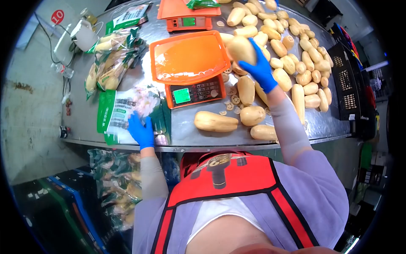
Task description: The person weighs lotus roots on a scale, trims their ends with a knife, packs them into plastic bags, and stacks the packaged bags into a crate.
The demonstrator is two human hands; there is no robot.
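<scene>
My right hand (261, 70), in a blue glove, is closed around a pale lotus root (242, 49). It holds the root over the right edge of the orange weighing pan (190, 57). Beneath the pan, the scale's green display (182, 95) is lit, but its digits are too small to read. My gloved left hand (141, 130) lies with spread fingers on a stack of flat green-and-white printed bags (122, 108) near the table's front edge. Between me and the scale lies a single lotus root (215, 122), with another stubby root (252, 115) beside it.
Many lotus roots (311, 89) cover the right side of the metal table (182, 137). A second orange scale (188, 21) stands behind the first. Filled bags (114, 70) lie at the left, near a white jug (84, 34). A black crate (344, 80) borders the right edge.
</scene>
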